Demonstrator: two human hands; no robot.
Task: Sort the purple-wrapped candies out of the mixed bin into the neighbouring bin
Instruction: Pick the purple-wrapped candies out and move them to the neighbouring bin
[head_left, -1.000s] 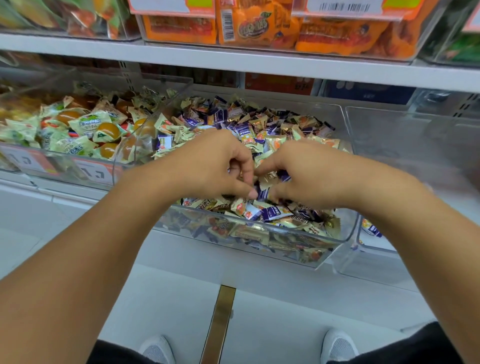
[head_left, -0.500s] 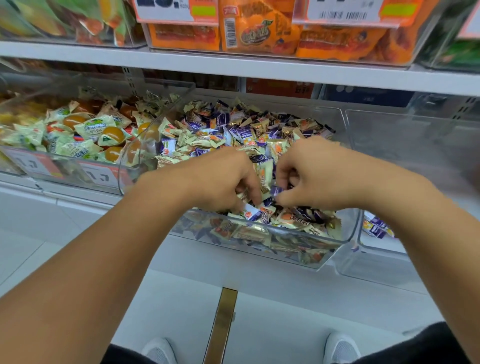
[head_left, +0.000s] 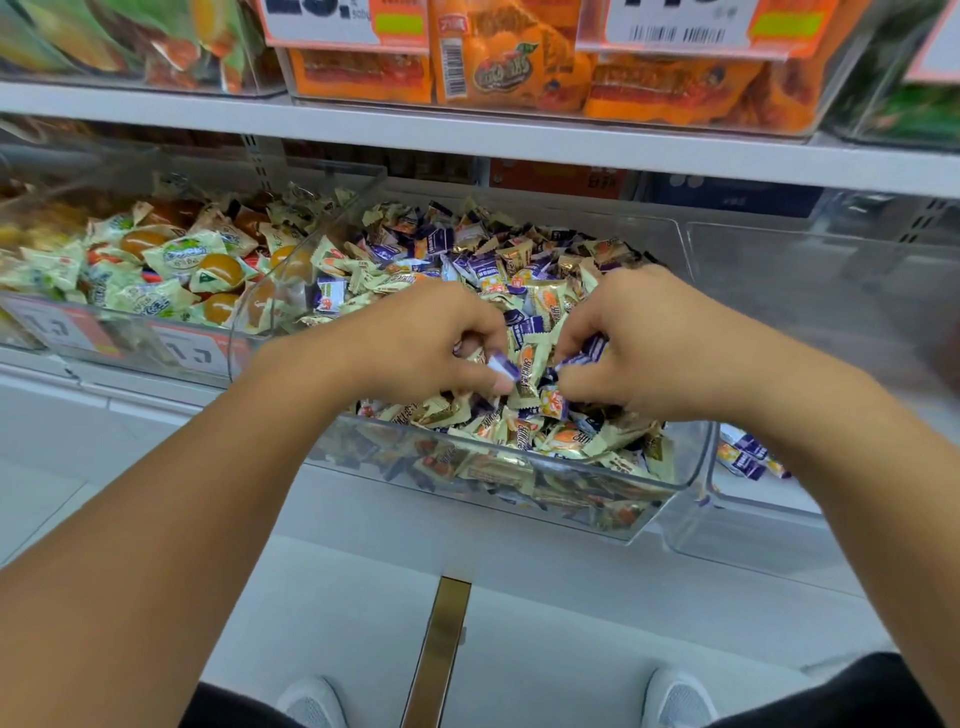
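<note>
Both hands are down in the mixed bin (head_left: 691, 467), picking. The left hand (head_left: 415, 348) has its fingers curled, and its thumb and fingertips pinch a purple candy (head_left: 503, 367) just above the heap. The right hand (head_left: 639, 348) is curled too, and purple wrappers (head_left: 592, 349) show between its fingers, so it looks to be gripping at least 1 candy, maybe more; how many I cannot tell, since the palm hides them.

Plenty of purple candies (head_left: 480, 267) lie scattered through the cream and orange ones farther back in the bin. The neighbouring bin (head_left: 753, 530) stands touching the mixed bin's right side, and only a few purple candies (head_left: 748, 454) lie at its front, partly behind the right wrist. So I judge the sorting to be early, and the step in hand to be gathering.

Next, I'd say, each hand must lift clear of the heap without dragging a cream wrapper along, cross the shared wall to the right, and let go over the neighbouring bin. The left hand has the longer reach, so passing its candy to the right hand could serve as well.

A bin of green-wrapped sweets (head_left: 171, 260) sits to the left, and orange packets (head_left: 504, 62) fill the shelf above.
</note>
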